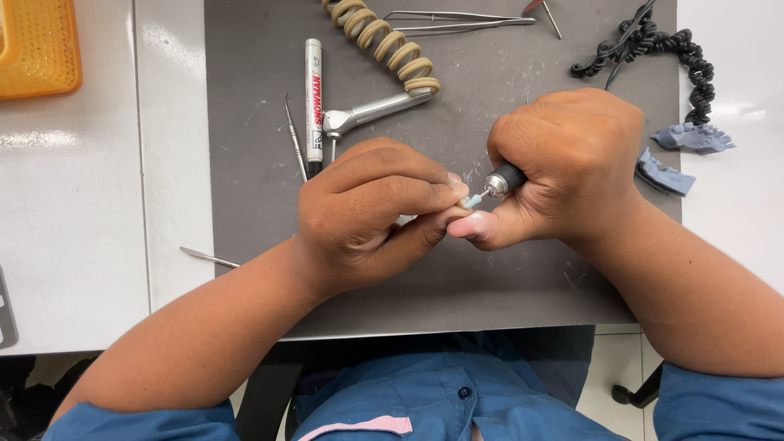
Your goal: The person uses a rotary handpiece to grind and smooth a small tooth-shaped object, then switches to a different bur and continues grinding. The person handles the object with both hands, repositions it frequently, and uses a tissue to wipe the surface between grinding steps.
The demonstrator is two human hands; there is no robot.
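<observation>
Two hands over grey mat (490,278) on white surface (73,245). Right hand (572,163): fingers closed round one rotary handpiece (504,180), tip on one small pale-blue piece (471,200). Left hand (367,212): fingers pinch that piece, mid-mat. Nearby: 1 marker (314,98), 1 second handpiece w/ beige coiled hose (367,110), 2 blue dental casts (678,155), 1 tweezers (457,20).

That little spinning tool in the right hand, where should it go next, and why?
Probably a tiny push forward. The right hand grips the rotary handpiece, and its small pale tip sits right by the left hand's fingertips, which pinch a small piece that is mostly hidden. Easing the tip onto that piece looks like the next move.
</observation>
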